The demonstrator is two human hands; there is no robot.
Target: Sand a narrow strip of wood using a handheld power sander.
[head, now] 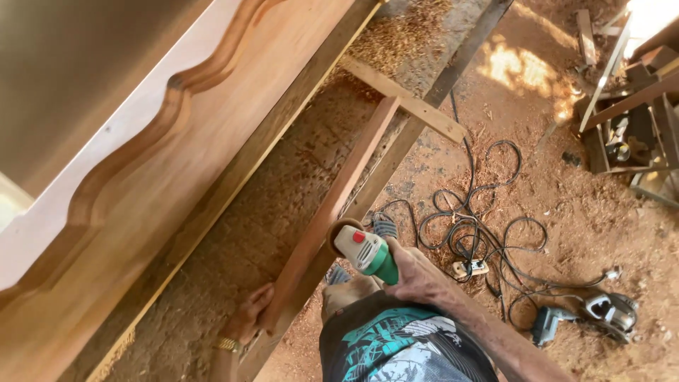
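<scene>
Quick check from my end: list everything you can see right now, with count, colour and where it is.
Wooden strip: one, reddish-brown, lying diagonally on the bench.
Sander: one, green and white with a red button, against the strip's edge.
Carved panel: one, light brown with a wavy moulding, left.
Workbench: one, sawdust-covered, centre.
Cables: tangle, black, on the dirt floor.
Power saw: one, grey, floor lower right.
Wood scraps: pile, upper right.
Watch: one, gold, left wrist.
Shorts: teal and white pattern.
Left hand: holds the strip's near end.
Right hand: grips the sander.
</scene>
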